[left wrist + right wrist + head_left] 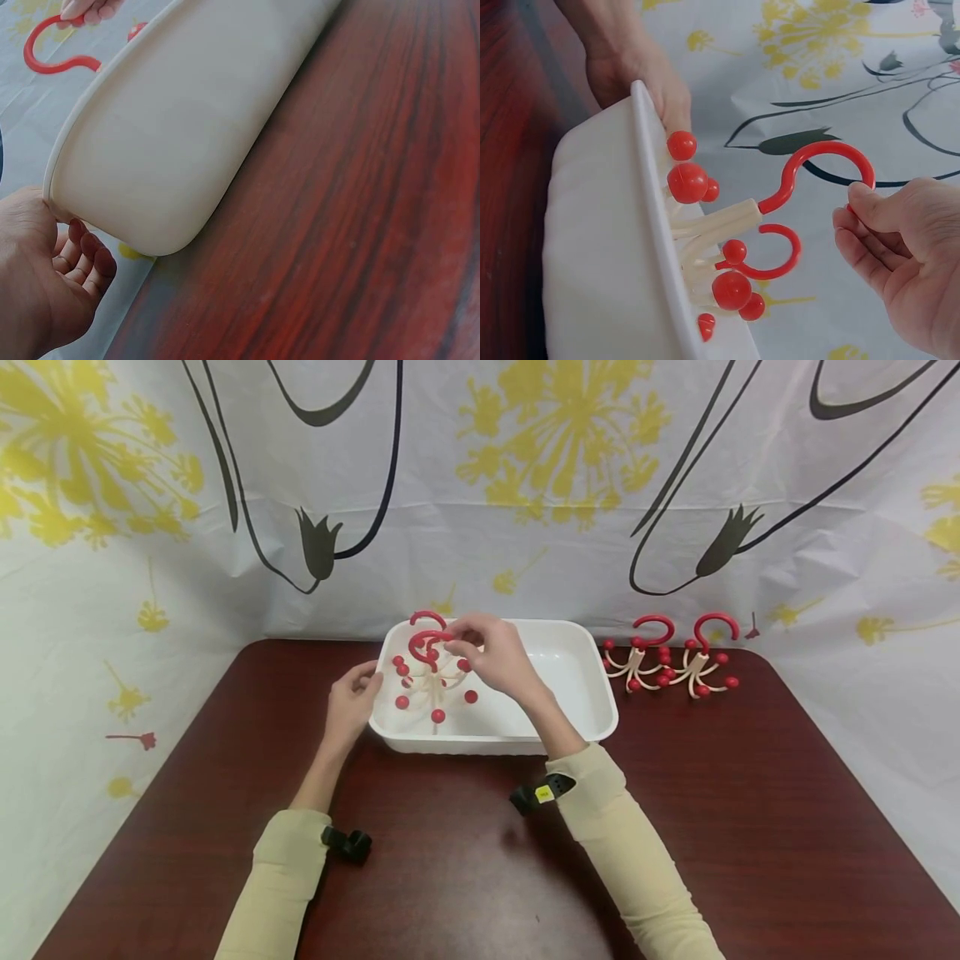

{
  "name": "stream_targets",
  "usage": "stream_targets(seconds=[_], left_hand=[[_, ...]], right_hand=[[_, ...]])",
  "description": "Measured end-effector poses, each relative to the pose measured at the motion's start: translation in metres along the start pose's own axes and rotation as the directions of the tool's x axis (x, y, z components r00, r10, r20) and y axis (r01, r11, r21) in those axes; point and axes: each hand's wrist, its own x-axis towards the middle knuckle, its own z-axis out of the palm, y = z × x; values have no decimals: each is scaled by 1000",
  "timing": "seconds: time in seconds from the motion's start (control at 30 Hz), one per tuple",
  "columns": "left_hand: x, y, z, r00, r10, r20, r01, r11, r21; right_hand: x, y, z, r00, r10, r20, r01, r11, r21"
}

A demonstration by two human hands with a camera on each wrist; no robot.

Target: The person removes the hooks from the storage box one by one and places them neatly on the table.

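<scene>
We see the right hand [491, 652] pinching the red hook of a hanger [731, 220] between thumb and fingertips, the other fingers loosely curled. That hanger is in the left end of the white tray [487, 745], hook up; we cannot tell whether its arms rest on the bottom. Just beside it is a second hanger [796, 251]. We see the left hand [348, 702] holding the tray's left rim, fingers loosely bent outside the wall. Right of the tray, two more hangers [697, 668] stand on the table [450, 843], side by side.
</scene>
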Motion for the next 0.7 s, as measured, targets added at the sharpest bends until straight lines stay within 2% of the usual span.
stream_targets(seconds=[0.37, 0.7], left_hand=[[0, -2, 1, 1000, -9, -8, 10, 1000, 23], [0, 0, 1, 1000, -19, -7, 19, 1000, 10]], right_hand=[[-10, 6, -31, 989, -97, -108, 96, 995, -9], [-21, 9, -64, 975, -111, -194, 112, 994, -6]])
